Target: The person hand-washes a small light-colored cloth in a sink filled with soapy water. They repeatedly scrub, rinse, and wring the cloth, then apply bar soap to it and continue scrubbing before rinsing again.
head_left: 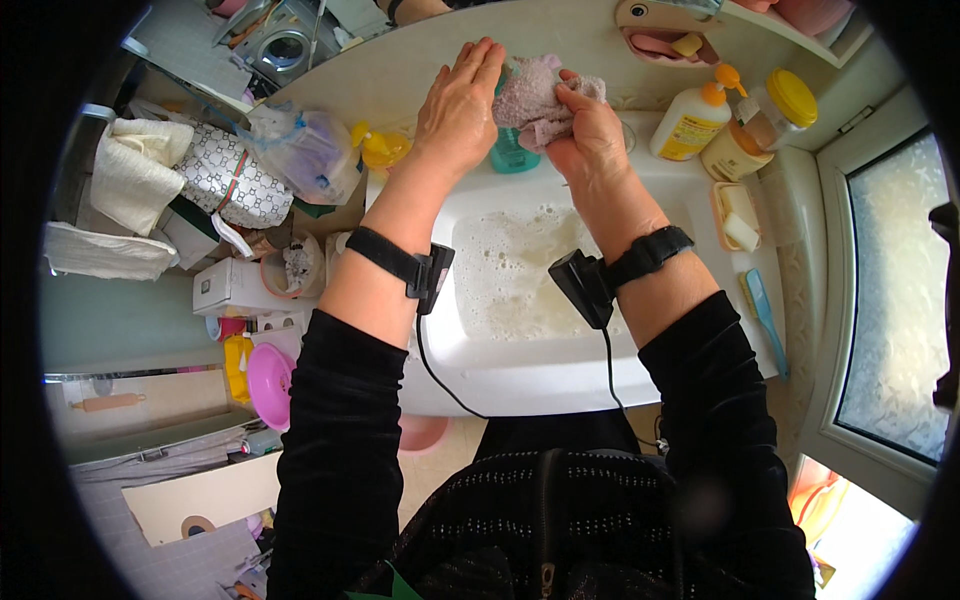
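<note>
My right hand (pixel 596 131) grips a bunched, dusty-pink terry cloth (pixel 532 97) above the far edge of the white washbasin (pixel 517 382). The thumb presses on the cloth's near face, and the other fingers are mostly hidden behind it. Just left of the cloth, my left hand (pixel 461 105) is held flat with its fingers stretched out and its back towards me. Whether its palm touches the cloth is hidden. Behind the cloth, a bottle of green liquid (pixel 514 154) stands on the basin's rim. Cloudy, bubbly water (pixel 517 277) lies in the basin.
On the right rim are an orange-topped pump bottle (pixel 690 124), a yellow-lidded jar (pixel 787 105), a soap dish (pixel 724 236) and a blue-handled brush (pixel 765 315). A yellow pump bottle (pixel 384 148) stands left. A window (pixel 892 292) borders the right side. Black devices with cables are strapped to both wrists.
</note>
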Motion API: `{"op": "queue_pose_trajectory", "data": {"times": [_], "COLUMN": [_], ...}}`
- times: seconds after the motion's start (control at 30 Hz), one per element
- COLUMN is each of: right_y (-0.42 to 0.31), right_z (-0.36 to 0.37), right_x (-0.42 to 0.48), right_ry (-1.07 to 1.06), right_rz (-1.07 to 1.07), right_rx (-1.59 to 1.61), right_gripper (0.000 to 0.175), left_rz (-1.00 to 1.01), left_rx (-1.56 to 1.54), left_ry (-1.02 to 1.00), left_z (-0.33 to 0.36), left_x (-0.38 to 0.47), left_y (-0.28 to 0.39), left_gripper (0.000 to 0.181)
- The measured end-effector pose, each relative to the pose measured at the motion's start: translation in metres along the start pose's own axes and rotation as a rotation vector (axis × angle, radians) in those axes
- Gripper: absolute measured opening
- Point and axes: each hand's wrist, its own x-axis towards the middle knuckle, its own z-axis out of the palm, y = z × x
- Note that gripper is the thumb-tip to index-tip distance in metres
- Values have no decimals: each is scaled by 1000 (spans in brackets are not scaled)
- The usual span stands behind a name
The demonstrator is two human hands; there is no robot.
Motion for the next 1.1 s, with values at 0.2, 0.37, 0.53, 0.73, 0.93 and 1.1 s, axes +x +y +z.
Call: {"op": "queue_pose_trajectory", "data": {"times": [0.2,0.37,0.53,0.73,0.93,1.1], "right_y": [2,-4,-1,15,0,6], "right_z": [-2,-11,-41,-80,-121,-139], "right_x": [-6,-27,-47,-79,-94,-106], "right_ry": [-8,-67,-158,-87,-69,160], "right_rz": [37,149,229,400,245,71], "right_rx": [35,73,56,-259,-612,-806], "right_gripper": [24,26,31,25,28,21], "left_rz": [-38,-112,-963,-976,-1223,-1309], "left_rx": [22,-242,-1343,-2267,-2131,-1853], "left_ry": [-66,168,-43,76,112,117], "left_z": [-2,-4,9,61,56,58], "left_x": [0,-17,-78,-126,-160,-178], "left_y": [-5,-9,15,74,92,106], "left_gripper": [63,56,64,84,64,56]}}
